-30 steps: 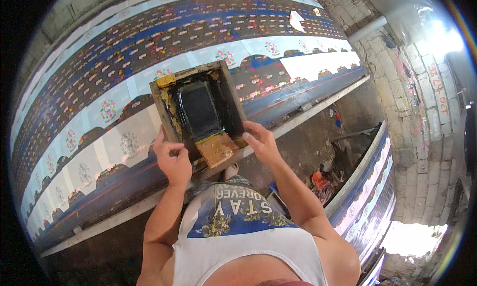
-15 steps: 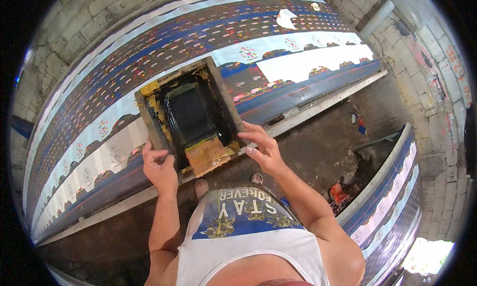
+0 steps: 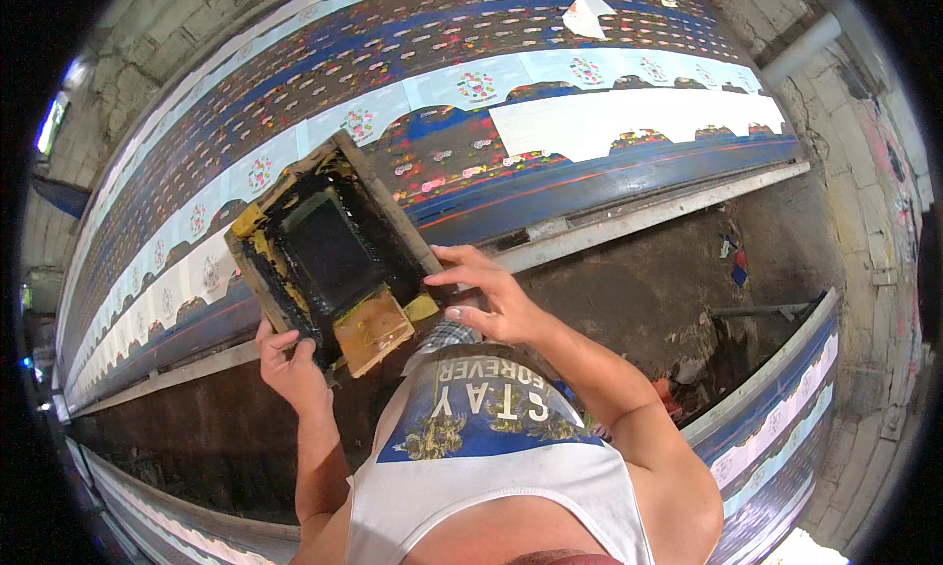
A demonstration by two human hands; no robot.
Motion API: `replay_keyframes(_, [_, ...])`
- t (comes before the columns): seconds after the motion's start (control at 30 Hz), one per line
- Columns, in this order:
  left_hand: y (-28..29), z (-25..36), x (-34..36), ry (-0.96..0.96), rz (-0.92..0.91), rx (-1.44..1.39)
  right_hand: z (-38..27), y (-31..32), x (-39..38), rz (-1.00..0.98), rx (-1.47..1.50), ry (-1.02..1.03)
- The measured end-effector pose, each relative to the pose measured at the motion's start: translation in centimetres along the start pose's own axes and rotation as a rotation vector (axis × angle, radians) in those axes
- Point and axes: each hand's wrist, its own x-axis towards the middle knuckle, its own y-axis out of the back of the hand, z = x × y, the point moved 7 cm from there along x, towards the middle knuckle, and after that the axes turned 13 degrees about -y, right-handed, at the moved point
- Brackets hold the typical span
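A wooden screen-printing frame [image 3: 391, 209] hangs tilted before me, over the near edge of the long printing table. Dark ink coats its inside around a dark mesh window [image 3: 332, 251]. Leaning against its near end is a tan, ink-stained squeegee [image 3: 375, 331]. My left hand [image 3: 295, 370] pinches the frame's near left corner between thumb and fingers. At the near right corner, my right hand [image 3: 496, 298] grips the frame side, fingers on top and thumb below.
The table [image 3: 629, 184] carries rows of pale printed pieces [image 3: 476, 85] and a blank white strip [image 3: 560, 123]. A crumpled white sheet [image 3: 587, 17] lies farther back. Behind me on the right stands another printing table [image 3: 761, 437]. Scraps [image 3: 737, 270] litter the dark aisle floor.
The frame has shifted left along the table and turned counterclockwise, both hands moving with it. More of the blank white strip's surroundings show, and my feet are now hidden.
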Motion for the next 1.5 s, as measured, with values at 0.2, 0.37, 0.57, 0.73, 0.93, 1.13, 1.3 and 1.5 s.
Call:
replay_keyframes(0.2, [-2.4, -2.3, 2.2, 0.003, -0.012, -0.085, -0.9, 1.9, 2.9, -0.054, -0.105, 0.009])
replay_keyframes(0.37, [-9.7, -3.7, 3.3, -0.003, -0.082, -0.195, -0.7, 7.1, 3.8, -0.013, -0.149, -0.071])
replay_keyframes(0.57, [-14.4, -4.5, 3.9, 0.000, -0.121, -0.101, 1.0, 11.1, 3.5, 0.064, -0.153, -0.116])
replay_keyframes(0.73, [-19.3, -2.5, 3.2, -0.025, -0.176, -0.173, 2.3, 15.6, 2.8, 0.089, -0.142, -0.112])
replay_keyframes(0.93, [-29.7, 1.1, -0.8, -0.056, -0.169, -0.176, 3.1, 25.5, -0.8, 0.210, -0.245, -0.153])
replay_keyframes(1.13, [-41.0, 2.6, -6.5, -0.110, -0.216, -0.162, 5.5, 35.9, -5.5, 0.305, -0.270, -0.251])
replay_keyframes(1.3, [-44.8, 4.6, -8.9, -0.135, -0.212, -0.186, 6.1, 39.7, -7.3, 0.360, -0.164, -0.334])
replay_keyframes(1.5, [-45.3, 3.7, -9.9, -0.087, -0.233, -0.137, 6.4, 40.2, -8.3, 0.331, -0.227, -0.391])
